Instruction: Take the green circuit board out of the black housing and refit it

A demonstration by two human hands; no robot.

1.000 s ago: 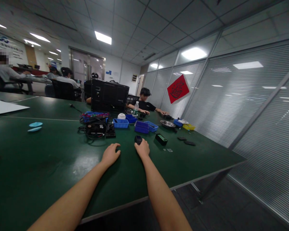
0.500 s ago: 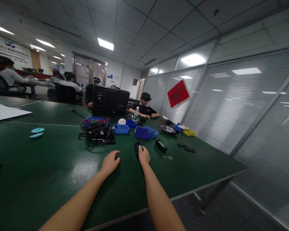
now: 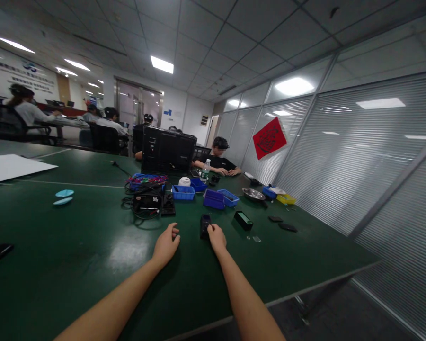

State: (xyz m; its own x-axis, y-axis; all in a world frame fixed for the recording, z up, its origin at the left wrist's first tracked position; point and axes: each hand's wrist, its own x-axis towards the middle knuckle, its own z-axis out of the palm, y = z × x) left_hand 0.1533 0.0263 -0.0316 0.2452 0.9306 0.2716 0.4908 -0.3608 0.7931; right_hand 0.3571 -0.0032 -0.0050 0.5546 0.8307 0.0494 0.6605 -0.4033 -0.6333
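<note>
On 1 green table (image 3: 74,251), right hand (image 3: 217,238) holds 1 black device (image 3: 205,223); left hand (image 3: 166,245) rests half-open, empty.

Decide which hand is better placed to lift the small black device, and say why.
Right, likely: the right hand touches the small black device; the left hand rests apart on the table.

Bare forearms (image 3: 128,298), bare left hand (image 3: 166,246), right hand (image 3: 216,238)

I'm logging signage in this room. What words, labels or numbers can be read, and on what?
Nothing reads clearly.
Red paper on the glass wall: dark character, too blurred.
White wall sign, far left: lines too small.
Water bottle label: too small.
Black device at right hand: none visible.
</note>
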